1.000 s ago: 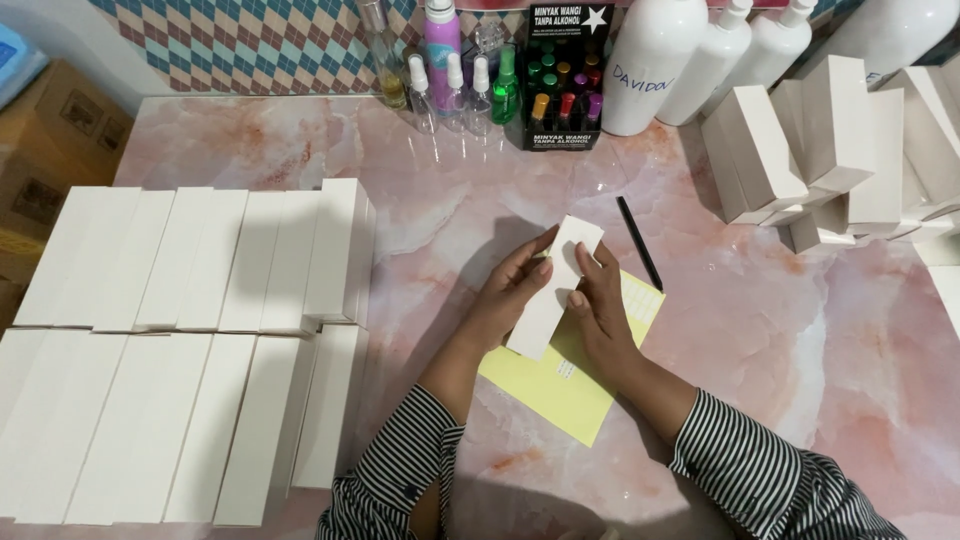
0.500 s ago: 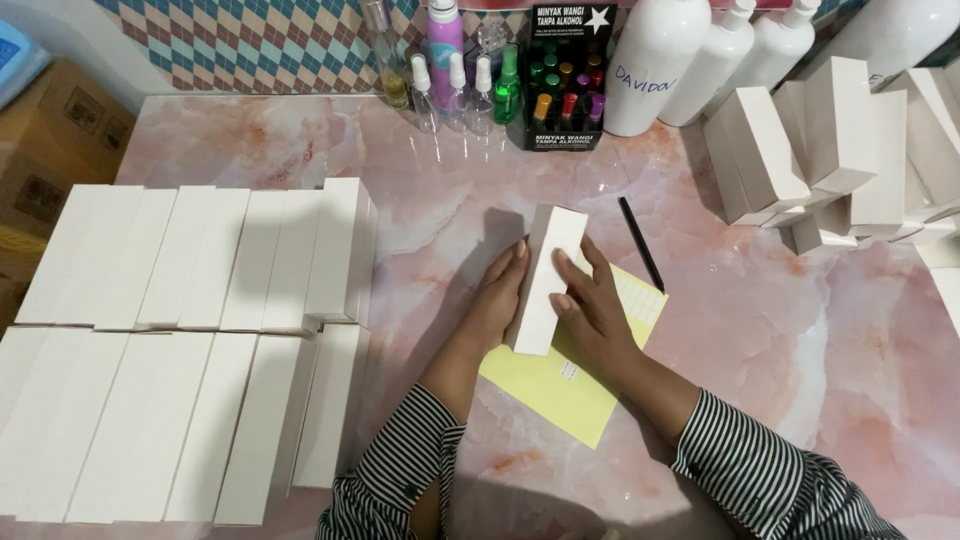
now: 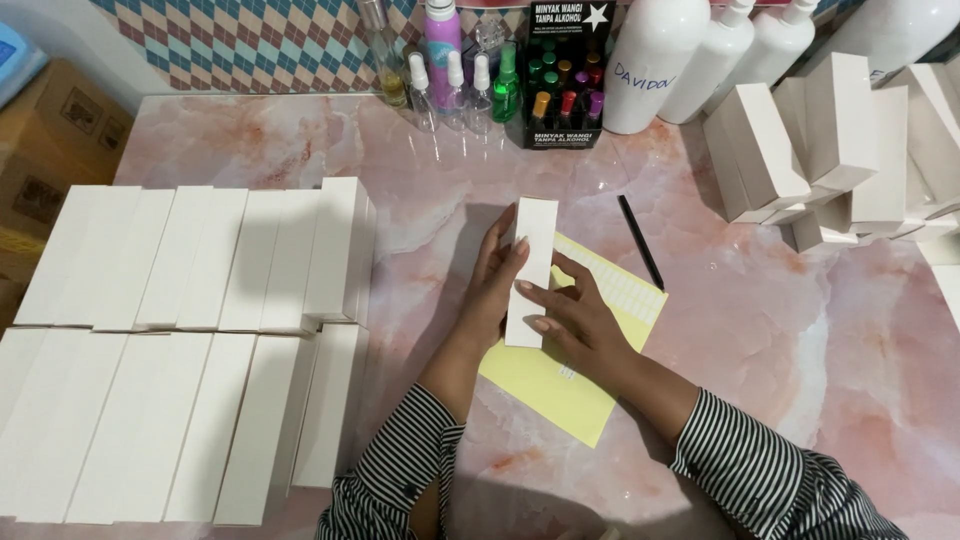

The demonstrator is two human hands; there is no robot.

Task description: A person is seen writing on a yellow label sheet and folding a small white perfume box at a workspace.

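- The white box [image 3: 531, 270] is showing matt, smooth cardboard;
- the yellow sheet [image 3: 560, 385] is looking like thin matt paper;
- the surface [image 3: 800, 330] is gleaming as polished pink marble;
- the white bottles [image 3: 655, 60] are shining as glossy plastic;
- the sleeves [image 3: 400, 470] are looking like striped cloth.

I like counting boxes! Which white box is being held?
The slim white box above the yellow sheet, between the left hand and right hand.
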